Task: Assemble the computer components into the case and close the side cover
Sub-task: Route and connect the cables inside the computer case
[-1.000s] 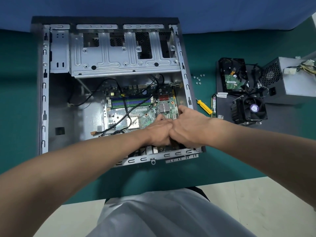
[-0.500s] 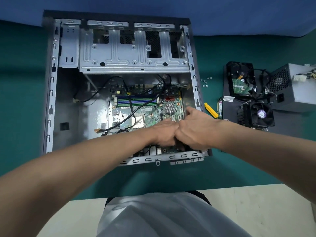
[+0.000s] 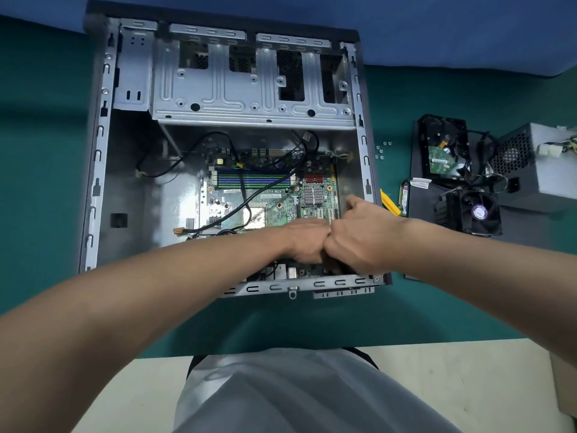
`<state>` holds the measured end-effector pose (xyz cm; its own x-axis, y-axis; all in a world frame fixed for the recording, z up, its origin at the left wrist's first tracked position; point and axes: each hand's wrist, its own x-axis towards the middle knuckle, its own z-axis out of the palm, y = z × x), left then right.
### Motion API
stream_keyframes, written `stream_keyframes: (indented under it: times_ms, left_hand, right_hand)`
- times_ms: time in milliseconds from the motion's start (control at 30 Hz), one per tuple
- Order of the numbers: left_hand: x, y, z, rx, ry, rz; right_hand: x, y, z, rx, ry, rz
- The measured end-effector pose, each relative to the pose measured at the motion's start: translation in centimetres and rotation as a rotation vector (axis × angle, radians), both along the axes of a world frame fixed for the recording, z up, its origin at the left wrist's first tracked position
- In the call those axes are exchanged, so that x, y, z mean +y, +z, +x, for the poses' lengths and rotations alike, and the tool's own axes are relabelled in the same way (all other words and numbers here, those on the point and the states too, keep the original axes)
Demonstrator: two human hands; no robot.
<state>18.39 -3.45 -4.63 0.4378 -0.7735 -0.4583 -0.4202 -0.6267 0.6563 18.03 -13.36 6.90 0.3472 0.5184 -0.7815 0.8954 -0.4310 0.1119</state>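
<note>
Fingers curled down and tucked under both hands in the head view; cannot tell what, if anything, sits in either grip. Left hand and right hand meeting knuckle to knuckle just right of frame centre, only the right thumb sticking up. Beneath them, the lower right corner of the green printed motherboard, lying flat on the floor of the open grey sheet-metal computer case, which fills the upper left and centre of the frame.

Looks like seating the board's near edge against the case's lower wall. To do it well:

- Press on bare board margin, not on the small silver finned heatsink or the slots just above the hands.
- Push evenly with both hands so the board slides square rather than twisting.
- Check the mounting holes before reaching for the small silver screws at right of the case.
- Lift the loose black cables crossing the board so none gets trapped.
- Mind the stamped rim along the bottom edge.

Waiting at far right on the green table mat:

- a yellow-handled screwdriver
- a black hard drive
- a black cooler fan
- a grey boxed power supply
</note>
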Motion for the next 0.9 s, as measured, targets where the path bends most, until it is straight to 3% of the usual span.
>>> stream_keyframes:
  times_ms: [233, 467, 700, 900]
  left_hand:
    - [0.0, 0.0, -0.1, -0.020, -0.056, -0.004]
    - [-0.2, -0.2, -0.2, -0.024, 0.006, -0.064]
    - [0.3, -0.2, 0.1, -0.043, -0.081, -0.058]
    - [0.1, 0.0, -0.4, -0.006, 0.007, -0.075]
  right_hand:
    - [0.6, -0.1, 0.2, 0.034, 0.081, -0.061]
    - [1.4, -0.6, 0.7, 0.125, 0.008, -0.186]
    - [1.1, -0.4, 0.3, 0.049, 0.121, -0.140]
    - [1.8, -0.6, 0.9, 0.152, 0.068, -0.247]
